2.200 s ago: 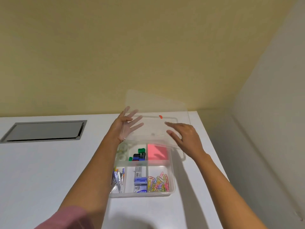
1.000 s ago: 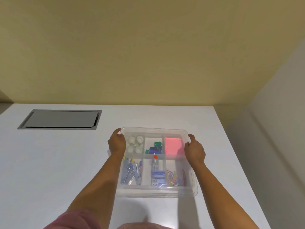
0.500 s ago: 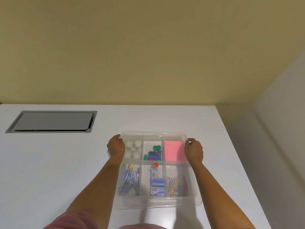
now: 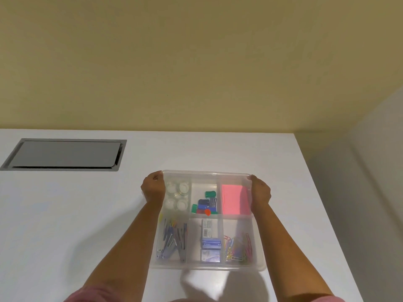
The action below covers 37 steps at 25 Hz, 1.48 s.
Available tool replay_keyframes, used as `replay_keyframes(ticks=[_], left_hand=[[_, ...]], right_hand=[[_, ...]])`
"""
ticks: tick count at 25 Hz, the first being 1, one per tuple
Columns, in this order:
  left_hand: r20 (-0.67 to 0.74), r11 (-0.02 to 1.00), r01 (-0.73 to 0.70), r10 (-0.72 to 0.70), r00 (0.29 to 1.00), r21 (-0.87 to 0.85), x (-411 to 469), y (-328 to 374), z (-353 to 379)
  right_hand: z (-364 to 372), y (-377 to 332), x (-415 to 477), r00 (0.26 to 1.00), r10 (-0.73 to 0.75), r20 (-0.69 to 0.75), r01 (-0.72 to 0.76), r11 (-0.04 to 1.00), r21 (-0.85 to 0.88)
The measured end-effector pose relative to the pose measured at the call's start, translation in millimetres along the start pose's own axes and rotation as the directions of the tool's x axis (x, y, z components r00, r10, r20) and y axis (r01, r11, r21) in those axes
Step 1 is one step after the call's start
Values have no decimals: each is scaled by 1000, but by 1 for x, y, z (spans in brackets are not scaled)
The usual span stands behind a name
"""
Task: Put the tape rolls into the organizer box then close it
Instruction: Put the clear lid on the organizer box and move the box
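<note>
A clear plastic organizer box (image 4: pixel 260 261) lies on the white table, its clear lid (image 4: pixel 207 172) resting flat on top. Several clear tape rolls (image 4: pixel 177 195) sit in its far-left compartment, seen through the lid. My left hand (image 4: pixel 153 188) grips the far-left corner of the lid and box. At the far-right corner my right hand (image 4: pixel 260 191) grips the same way. Both forearms run along the box's sides.
Other compartments hold coloured binder clips (image 4: pixel 205 204), pink sticky notes (image 4: pixel 234 199), staple removers (image 4: pixel 173 240), staple boxes (image 4: pixel 210 244) and paper clips (image 4: pixel 238 247). A grey metal hatch (image 4: pixel 63 154) is set into the table at the far left. The table's right edge (image 4: pixel 327 214) is close.
The lid, earlier raised behind the box, has come down flat over it. Both hands moved from the lid's face to the far corners, and the view shifted slightly.
</note>
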<state>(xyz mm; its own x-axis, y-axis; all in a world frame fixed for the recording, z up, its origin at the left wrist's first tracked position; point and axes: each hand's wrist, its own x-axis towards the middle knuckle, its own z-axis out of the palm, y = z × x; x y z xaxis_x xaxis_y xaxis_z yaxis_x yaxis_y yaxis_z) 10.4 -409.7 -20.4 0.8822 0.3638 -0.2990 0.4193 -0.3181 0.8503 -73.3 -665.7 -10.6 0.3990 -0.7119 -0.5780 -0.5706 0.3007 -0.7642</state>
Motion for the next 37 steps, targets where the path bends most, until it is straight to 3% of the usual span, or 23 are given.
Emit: replay_keyframes(ticks=[5, 10, 28, 33, 37], left_hand=[[32, 997, 53, -51, 998, -54, 1, 3, -3], [71, 989, 145, -147, 987, 37, 4, 10, -2], [55, 986, 135, -141, 989, 95, 2, 1, 6], [69, 985, 156, -161, 985, 74, 2, 3, -2], [117, 984, 50, -71, 991, 170, -19, -10, -15]], right_hand=[[1, 2, 4, 998, -56, -38, 56, 998, -13], [3, 8, 6, 993, -113, -44, 109, 991, -77], [5, 14, 14, 990, -128, -50, 124, 988, -90], [-5, 9, 5, 984, -175, 19, 176, 981, -78], [-21, 23, -15, 969, -237, 71, 245, 957, -154]])
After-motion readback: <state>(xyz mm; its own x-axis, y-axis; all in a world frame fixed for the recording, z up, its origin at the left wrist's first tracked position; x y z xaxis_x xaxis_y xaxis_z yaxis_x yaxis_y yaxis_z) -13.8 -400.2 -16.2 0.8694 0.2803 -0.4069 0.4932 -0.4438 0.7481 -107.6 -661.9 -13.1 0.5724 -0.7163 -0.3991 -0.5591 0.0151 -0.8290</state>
